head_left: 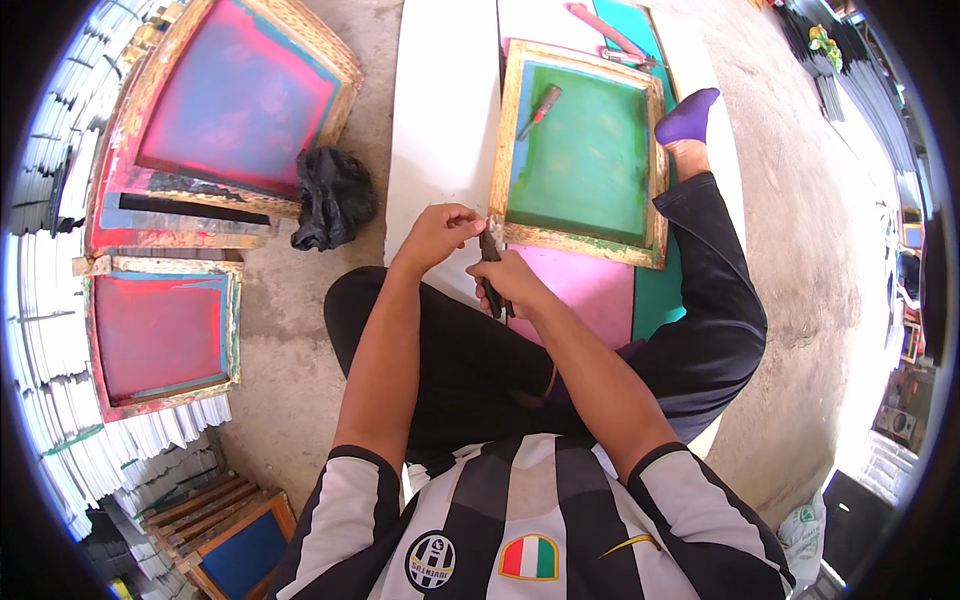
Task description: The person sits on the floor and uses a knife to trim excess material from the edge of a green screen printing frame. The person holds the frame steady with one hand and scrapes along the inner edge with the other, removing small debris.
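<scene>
While the person sits on the concrete floor (300,330) in the head view, both hands meet at the near-left corner of a green-meshed wooden screen-printing frame (583,150), just above picture centre. Right hand (510,283) is closed around a dark-handled plier-like tool (491,272), its tip up against the frame corner. Left hand (437,232) pinches narrow, fingertips at the same corner; what it pinches is too small to tell. A red-handled screwdriver (540,108) lies on the green mesh at 12 o'clock from the hands. The frame rests on a white board (440,110), with a pink sheet (590,290) under its near edge. A purple-socked foot (688,118) sits at 2 o'clock, touching the frame's right side. A crumpled black cloth (330,197) lies at 10 o'clock. Two red-and-blue-stained wooden frames, one large (225,110) at 10 o'clock, one smaller (160,335) at 9 o'clock, lie on the floor beside stacked white sheets (50,320).
</scene>
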`<action>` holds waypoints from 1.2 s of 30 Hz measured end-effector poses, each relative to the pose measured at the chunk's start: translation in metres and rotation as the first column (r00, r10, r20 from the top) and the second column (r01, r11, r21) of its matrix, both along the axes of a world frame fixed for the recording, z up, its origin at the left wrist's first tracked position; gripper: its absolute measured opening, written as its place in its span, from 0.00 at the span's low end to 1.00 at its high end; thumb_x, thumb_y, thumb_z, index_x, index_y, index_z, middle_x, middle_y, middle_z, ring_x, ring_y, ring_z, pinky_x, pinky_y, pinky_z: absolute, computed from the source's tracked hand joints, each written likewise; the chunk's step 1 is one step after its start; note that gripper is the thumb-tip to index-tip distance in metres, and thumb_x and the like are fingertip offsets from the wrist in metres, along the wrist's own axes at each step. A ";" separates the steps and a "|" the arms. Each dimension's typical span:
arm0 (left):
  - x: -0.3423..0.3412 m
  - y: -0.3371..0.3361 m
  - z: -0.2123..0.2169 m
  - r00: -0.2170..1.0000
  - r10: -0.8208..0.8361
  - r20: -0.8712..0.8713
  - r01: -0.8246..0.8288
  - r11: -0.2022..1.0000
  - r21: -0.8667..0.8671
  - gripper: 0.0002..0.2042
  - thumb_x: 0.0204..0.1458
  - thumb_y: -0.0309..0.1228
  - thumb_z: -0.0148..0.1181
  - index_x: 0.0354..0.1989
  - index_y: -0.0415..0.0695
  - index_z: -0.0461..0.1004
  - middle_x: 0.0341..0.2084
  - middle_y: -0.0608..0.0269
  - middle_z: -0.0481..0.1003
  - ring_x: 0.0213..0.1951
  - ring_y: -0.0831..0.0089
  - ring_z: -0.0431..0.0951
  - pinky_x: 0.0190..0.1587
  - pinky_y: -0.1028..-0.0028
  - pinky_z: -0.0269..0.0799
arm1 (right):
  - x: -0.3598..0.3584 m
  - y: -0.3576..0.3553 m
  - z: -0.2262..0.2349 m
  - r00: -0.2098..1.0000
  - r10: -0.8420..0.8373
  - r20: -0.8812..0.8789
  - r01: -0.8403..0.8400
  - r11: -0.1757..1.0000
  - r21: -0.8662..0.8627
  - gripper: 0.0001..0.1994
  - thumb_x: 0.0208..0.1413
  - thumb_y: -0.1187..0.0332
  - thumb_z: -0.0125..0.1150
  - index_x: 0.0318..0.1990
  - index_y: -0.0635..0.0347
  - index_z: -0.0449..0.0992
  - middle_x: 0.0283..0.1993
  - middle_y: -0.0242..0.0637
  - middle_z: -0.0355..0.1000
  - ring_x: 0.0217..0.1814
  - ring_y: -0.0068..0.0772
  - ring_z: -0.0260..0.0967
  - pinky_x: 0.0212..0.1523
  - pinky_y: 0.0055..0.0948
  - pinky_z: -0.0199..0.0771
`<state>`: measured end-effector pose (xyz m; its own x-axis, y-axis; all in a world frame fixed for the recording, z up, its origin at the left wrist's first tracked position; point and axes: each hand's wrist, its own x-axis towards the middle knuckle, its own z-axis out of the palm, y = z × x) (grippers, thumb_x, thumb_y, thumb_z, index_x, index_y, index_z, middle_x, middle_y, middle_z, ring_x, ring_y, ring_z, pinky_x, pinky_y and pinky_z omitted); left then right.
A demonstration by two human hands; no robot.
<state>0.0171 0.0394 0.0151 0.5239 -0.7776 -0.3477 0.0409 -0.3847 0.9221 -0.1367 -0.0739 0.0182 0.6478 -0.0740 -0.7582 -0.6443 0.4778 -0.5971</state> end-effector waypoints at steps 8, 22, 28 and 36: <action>0.027 0.023 -0.007 0.928 0.304 -0.216 -0.267 0.946 0.184 0.14 0.58 0.41 0.68 0.36 0.40 0.82 0.27 0.63 0.80 0.26 0.74 0.79 0.29 0.73 0.71 | 0.049 0.015 0.006 0.993 0.119 0.024 -0.119 0.993 0.015 0.11 0.58 0.70 0.65 0.38 0.71 0.73 0.25 0.45 0.72 0.19 0.39 0.73 0.17 0.39 0.72; 0.037 0.029 -0.027 0.870 0.461 -0.175 -0.415 0.876 0.244 0.15 0.60 0.41 0.69 0.34 0.39 0.81 0.27 0.61 0.82 0.24 0.75 0.77 0.27 0.72 0.74 | 0.074 0.016 -0.023 0.946 0.325 -0.006 -0.323 0.939 -0.122 0.18 0.65 0.55 0.65 0.44 0.64 0.78 0.28 0.33 0.68 0.23 0.29 0.64 0.27 0.40 0.75; 0.038 0.023 -0.034 0.869 0.495 -0.012 -0.473 0.836 0.278 0.19 0.57 0.43 0.71 0.38 0.35 0.82 0.28 0.59 0.82 0.22 0.74 0.77 0.28 0.71 0.75 | 0.063 0.011 -0.004 0.961 0.275 -0.031 -0.275 0.961 0.008 0.21 0.67 0.53 0.63 0.48 0.66 0.74 0.32 0.45 0.74 0.23 0.37 0.74 0.25 0.42 0.80; 0.004 0.006 -0.045 0.586 0.132 0.800 -0.425 0.891 0.163 0.17 0.55 0.39 0.69 0.50 0.43 0.84 0.45 0.48 0.81 0.45 0.51 0.81 0.51 0.55 0.76 | 0.007 -0.026 0.003 0.982 0.167 0.087 -0.165 0.986 -0.035 0.15 0.67 0.57 0.60 0.46 0.62 0.73 0.36 0.46 0.79 0.15 0.28 0.68 0.12 0.31 0.65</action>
